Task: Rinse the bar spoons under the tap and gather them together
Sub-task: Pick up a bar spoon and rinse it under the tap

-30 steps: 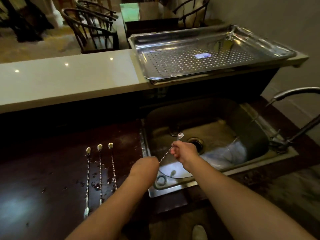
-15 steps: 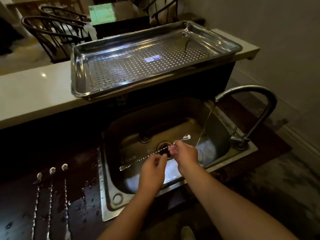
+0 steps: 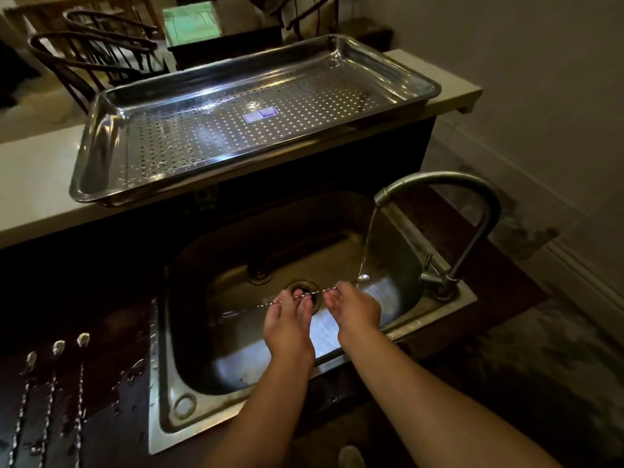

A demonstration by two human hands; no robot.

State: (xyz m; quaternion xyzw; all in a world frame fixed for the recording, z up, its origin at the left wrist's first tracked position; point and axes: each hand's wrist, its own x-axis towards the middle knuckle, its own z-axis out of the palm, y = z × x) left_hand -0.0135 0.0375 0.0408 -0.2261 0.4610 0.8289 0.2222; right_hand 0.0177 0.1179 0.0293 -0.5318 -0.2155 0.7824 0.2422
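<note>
Over sink (image 3: 162, 383) | bar spoon (image 3: 314, 293) lies left-right, bowl right under stream | left hand (image 3: 287, 327), right hand (image 3: 353, 310) pinch it

We've got open basin left of our hands, tap (image 3: 472, 211) arching over the sink's (image 3: 169, 332) right edge, perforated tray (image 3: 236, 130) overhanging behind, three spoons (image 3: 54, 383) lining the counter's (image 3: 111, 349) left stretch

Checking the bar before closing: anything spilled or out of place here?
Water is spilled on the dark counter around the three bar spoons left of the sink. The perforated tray overhangs the ledge.
</note>
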